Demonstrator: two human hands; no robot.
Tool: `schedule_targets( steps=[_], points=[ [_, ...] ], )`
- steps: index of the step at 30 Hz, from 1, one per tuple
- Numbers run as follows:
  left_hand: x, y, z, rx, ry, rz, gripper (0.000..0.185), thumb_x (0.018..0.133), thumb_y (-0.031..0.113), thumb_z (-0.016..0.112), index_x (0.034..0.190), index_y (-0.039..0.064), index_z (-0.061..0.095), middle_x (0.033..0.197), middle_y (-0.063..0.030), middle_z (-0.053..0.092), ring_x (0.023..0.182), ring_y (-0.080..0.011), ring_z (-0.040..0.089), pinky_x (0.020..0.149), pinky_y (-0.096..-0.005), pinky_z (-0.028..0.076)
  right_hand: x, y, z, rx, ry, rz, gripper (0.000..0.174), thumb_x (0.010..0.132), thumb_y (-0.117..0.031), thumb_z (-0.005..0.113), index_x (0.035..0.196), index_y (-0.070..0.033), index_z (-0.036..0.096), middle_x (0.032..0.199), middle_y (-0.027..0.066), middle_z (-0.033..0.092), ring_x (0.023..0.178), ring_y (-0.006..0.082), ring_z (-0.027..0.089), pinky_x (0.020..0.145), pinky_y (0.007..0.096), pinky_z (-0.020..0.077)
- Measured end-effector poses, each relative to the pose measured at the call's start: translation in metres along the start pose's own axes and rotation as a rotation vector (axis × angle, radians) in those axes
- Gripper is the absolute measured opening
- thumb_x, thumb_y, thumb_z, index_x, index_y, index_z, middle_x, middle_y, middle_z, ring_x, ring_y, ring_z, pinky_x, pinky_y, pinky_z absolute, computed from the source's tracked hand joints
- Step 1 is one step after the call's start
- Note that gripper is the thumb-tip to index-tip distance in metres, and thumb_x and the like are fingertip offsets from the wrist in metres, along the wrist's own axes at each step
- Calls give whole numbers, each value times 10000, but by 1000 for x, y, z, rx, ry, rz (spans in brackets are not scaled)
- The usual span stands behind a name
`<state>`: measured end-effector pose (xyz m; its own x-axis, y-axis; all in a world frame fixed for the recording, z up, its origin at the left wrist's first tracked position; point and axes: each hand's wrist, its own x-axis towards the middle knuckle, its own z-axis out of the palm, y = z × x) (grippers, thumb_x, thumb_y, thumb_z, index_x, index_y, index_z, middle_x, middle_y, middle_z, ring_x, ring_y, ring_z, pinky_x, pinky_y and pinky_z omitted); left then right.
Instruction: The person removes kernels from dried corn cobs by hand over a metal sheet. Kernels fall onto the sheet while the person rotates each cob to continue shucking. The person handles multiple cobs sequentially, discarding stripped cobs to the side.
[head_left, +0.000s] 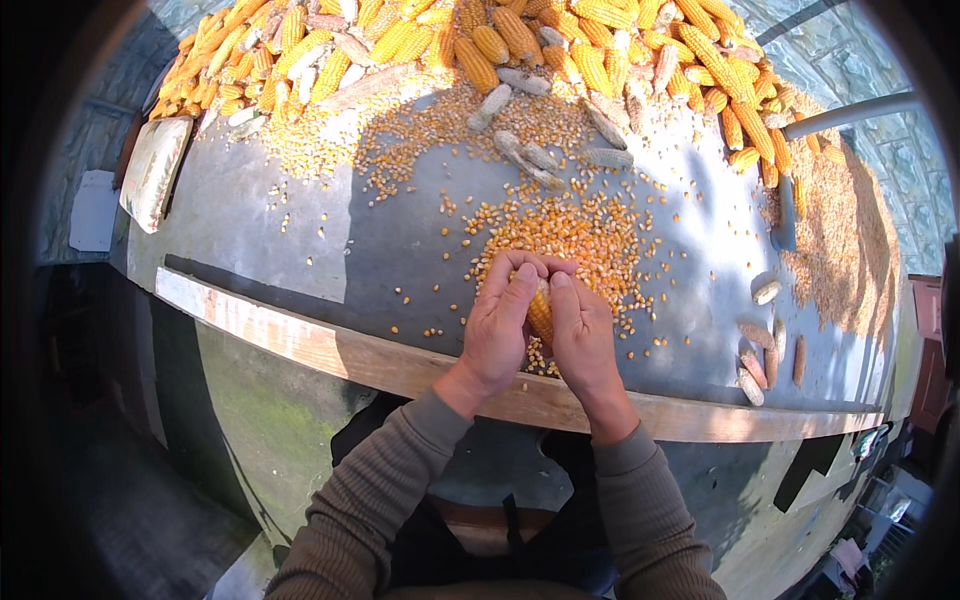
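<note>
Between both palms I hold an ear of dried yellow corn, its lower part still covered in kernels. My left hand wraps it from the left, and my right hand grips it from the right, thumbs side by side near its top. Part of the ear is hidden by my fingers. Just beyond the hands a pile of loose corn kernels spreads over the grey floor surface. Several bare corncobs lie past that pile.
A long wooden board runs across below my wrists. Heaped corn ears fill the far side. On the right are a brown grain-like heap, a tool with a pole handle and several stripped cobs. A pale slab stands at left.
</note>
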<state>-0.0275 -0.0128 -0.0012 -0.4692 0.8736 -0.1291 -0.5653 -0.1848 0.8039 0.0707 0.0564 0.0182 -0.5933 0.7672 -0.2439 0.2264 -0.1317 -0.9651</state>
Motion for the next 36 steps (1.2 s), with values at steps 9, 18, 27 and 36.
schedule_targets(
  steps=[9, 18, 27, 36],
  points=[
    [-1, 6, 1, -76, 15, -62, 267, 1166, 306, 385, 1190, 74, 514, 1370, -193, 616, 1290, -252, 562, 1151, -424, 432, -1, -17, -4, 132, -60, 209, 424, 1132, -354, 533, 931, 1, 648, 663, 33, 571, 603, 105, 564, 534, 332, 428],
    [-5, -7, -2, -135, -31, -116, 386, 1169, 389, 351, 1265, 54, 516, 1476, -202, 558, 1353, -263, 531, 1186, -416, 408, 2, 9, 7, -227, 217, -200, 403, 1118, -332, 561, 966, 17, 692, 653, 73, 582, 610, 140, 604, 536, 383, 450],
    [-4, 3, 3, -162, -57, -132, 499, 1156, 425, 367, 1383, 5, 514, 1525, -210, 530, 1431, -283, 492, 1222, -438, 382, 2, 1, -5, 14, 8, 25, 443, 1122, -328, 560, 918, 36, 710, 651, 41, 578, 635, 101, 520, 573, 325, 422],
    [-6, 6, 6, -144, -67, -156, 590, 1144, 440, 400, 1488, -33, 476, 1536, -205, 525, 1434, -287, 495, 1220, -436, 388, 4, 6, -9, 167, 22, 156, 429, 1120, -296, 556, 831, 7, 652, 623, -7, 512, 586, 74, 499, 502, 300, 397]
  ],
)
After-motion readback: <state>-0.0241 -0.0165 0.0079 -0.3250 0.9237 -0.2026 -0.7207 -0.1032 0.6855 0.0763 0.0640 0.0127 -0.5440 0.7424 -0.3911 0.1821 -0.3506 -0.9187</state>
